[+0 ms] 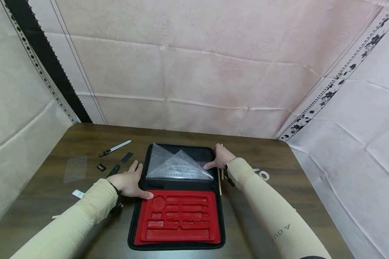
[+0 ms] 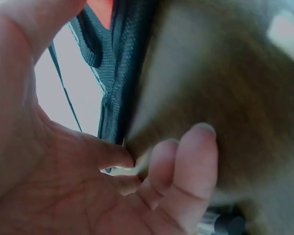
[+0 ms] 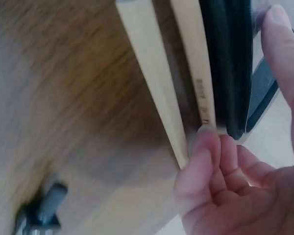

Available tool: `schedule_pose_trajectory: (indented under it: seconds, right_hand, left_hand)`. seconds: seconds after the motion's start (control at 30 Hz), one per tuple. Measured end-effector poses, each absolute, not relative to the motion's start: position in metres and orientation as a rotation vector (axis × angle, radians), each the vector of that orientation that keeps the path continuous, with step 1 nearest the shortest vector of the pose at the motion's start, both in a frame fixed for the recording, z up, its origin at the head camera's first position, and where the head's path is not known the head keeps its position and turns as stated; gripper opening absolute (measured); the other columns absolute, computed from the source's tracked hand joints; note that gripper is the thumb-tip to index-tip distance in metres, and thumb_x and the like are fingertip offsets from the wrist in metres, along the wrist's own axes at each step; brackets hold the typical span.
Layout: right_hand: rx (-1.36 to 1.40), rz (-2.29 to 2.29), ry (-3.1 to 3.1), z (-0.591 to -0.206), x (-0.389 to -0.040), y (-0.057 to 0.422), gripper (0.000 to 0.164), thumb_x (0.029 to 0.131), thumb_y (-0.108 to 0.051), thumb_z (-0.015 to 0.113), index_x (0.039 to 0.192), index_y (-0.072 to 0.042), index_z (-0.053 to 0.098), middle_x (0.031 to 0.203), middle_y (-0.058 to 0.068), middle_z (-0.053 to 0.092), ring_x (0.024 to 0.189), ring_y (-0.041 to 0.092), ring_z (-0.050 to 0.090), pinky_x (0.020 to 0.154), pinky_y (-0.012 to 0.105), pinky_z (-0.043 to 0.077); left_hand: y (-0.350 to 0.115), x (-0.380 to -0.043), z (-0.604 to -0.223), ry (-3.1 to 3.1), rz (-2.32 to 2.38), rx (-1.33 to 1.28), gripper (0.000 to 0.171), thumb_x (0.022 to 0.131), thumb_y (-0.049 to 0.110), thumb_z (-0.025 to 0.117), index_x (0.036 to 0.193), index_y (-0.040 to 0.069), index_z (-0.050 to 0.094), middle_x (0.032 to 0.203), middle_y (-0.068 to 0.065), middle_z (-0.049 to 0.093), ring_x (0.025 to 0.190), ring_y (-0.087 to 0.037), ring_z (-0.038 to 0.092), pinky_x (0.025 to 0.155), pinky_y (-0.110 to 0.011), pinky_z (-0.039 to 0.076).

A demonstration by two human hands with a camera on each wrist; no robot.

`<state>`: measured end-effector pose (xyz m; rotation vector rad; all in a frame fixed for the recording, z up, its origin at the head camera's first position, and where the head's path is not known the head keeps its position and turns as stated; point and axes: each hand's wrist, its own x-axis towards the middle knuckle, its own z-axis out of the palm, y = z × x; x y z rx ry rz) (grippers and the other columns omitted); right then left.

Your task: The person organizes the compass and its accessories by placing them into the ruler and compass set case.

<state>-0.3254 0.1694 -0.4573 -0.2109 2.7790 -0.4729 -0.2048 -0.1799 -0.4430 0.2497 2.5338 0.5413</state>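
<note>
A black zip case (image 1: 216,201) lies unfolded on the table, with a red moulded tray (image 1: 178,235) in its near half. Two clear triangle rulers (image 1: 181,167) in clear plastic lie over its far half. My left hand (image 1: 129,181) holds the case's left side near the fold, thumb over the tray's corner and fingers outside. In the left wrist view, fingertips reach the zipped edge (image 2: 118,73). My right hand (image 1: 223,157) grips the far half's right edge, thumb inside, other fingers curled outside. Beside those fingers lie two wooden pencils (image 3: 198,63).
Left on the table (image 1: 246,230) are a compass (image 1: 115,148), a dark flat strip (image 1: 127,157), a small black piece (image 1: 101,167), a clear stencil sheet (image 1: 75,169) and a white eraser (image 1: 78,194). A white tape roll (image 1: 264,175) sits right, behind my forearm. Fabric walls (image 1: 181,72) surround the table.
</note>
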Motion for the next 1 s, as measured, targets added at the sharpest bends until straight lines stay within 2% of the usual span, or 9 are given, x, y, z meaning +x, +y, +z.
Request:
schedule_pose_trajectory:
  seconds: [0.13,0.23,0.4,0.53,0.63,0.7,0.77,0.83,1.0]
  right_hand:
    - [-0.247,-0.355,2.766,-0.458,-0.324,0.174,0.104,0.066,-0.053,0.084,0.141,0.003,0.037,0.135,0.02,0.051,0.122,0.031,0.051,0.098,0.042,0.042]
    - [-0.309,-0.369,2.732,-0.459,-0.322,0.175,0.104,0.071,-0.049,0.082,0.149,-0.003,0.03,0.143,0.019,0.045,0.129,0.031,0.045,0.102,0.043,0.038]
    - [-0.363,-0.431,2.671,-0.464,-0.323,0.176,0.102,0.075,-0.044,0.08,0.154,-0.019,0.023,0.149,0.014,0.039,0.133,0.027,0.041,0.104,0.042,0.036]
    - [-0.387,-0.46,2.651,-0.467,-0.325,0.176,0.098,0.077,-0.045,0.078,0.154,-0.021,0.023,0.152,0.011,0.035,0.136,0.025,0.037,0.105,0.041,0.035]
    - [-0.416,-0.513,2.628,-0.47,-0.325,0.175,0.1,0.079,-0.044,0.077,0.155,-0.018,0.018,0.153,0.013,0.033,0.136,0.025,0.037,0.106,0.04,0.034]
    - [-0.417,-0.524,2.622,-0.471,-0.325,0.175,0.104,0.079,-0.046,0.076,0.156,-0.016,0.013,0.154,0.012,0.03,0.135,0.024,0.038,0.106,0.04,0.034]
    - [-0.409,-0.532,2.617,-0.472,-0.325,0.175,0.106,0.079,-0.046,0.076,0.156,-0.014,0.01,0.155,0.013,0.029,0.135,0.025,0.038,0.106,0.04,0.034]
    - [-0.399,-0.512,2.619,-0.474,-0.326,0.174,0.107,0.079,-0.048,0.076,0.156,-0.013,0.01,0.155,0.012,0.028,0.136,0.025,0.037,0.107,0.04,0.033]
    - [-0.366,-0.485,2.606,-0.474,-0.33,0.172,0.106,0.077,-0.049,0.077,0.155,-0.014,0.015,0.154,0.012,0.03,0.138,0.026,0.033,0.109,0.041,0.03]
  left_hand:
    - [-0.184,-0.208,-0.445,2.514,0.572,0.278,0.126,0.071,0.065,0.074,0.148,-0.012,0.01,0.153,-0.035,-0.001,0.135,-0.056,0.018,0.101,-0.065,0.026]
    - [-0.192,-0.215,-0.444,2.508,0.621,0.321,0.118,0.076,0.063,0.07,0.146,-0.015,0.015,0.151,-0.037,0.009,0.135,-0.054,0.019,0.103,-0.064,0.025]
    - [-0.213,-0.237,-0.439,2.66,0.777,0.348,0.082,0.089,0.041,0.068,0.136,-0.017,0.035,0.13,-0.037,0.045,0.12,-0.049,0.046,0.094,-0.057,0.039]
    - [-0.238,-0.256,-0.445,2.819,0.779,0.227,0.051,0.089,0.024,0.068,0.117,-0.015,0.053,0.105,-0.028,0.062,0.093,-0.038,0.06,0.079,-0.049,0.048]
    - [-0.254,-0.267,-0.455,2.851,0.735,0.14,0.03,0.089,0.022,0.067,0.086,-0.007,0.061,0.075,-0.012,0.06,0.067,-0.023,0.055,0.062,-0.038,0.046]
    - [-0.26,-0.271,-0.461,2.835,0.722,0.113,0.032,0.089,0.022,0.065,0.066,0.002,0.056,0.059,-0.002,0.049,0.054,-0.016,0.044,0.052,-0.031,0.038]
    - [-0.263,-0.274,-0.464,2.809,0.724,0.085,0.037,0.09,0.023,0.064,0.058,0.008,0.052,0.054,0.003,0.042,0.05,-0.013,0.039,0.049,-0.029,0.034]
    - [-0.263,-0.275,-0.463,2.783,0.728,0.053,0.035,0.09,0.022,0.064,0.06,0.005,0.058,0.055,0.002,0.047,0.052,-0.015,0.042,0.051,-0.029,0.036]
    - [-0.26,-0.275,-0.455,2.732,0.707,0.007,0.027,0.089,0.018,0.066,0.093,-0.008,0.07,0.083,-0.013,0.067,0.071,-0.024,0.054,0.066,-0.036,0.046]
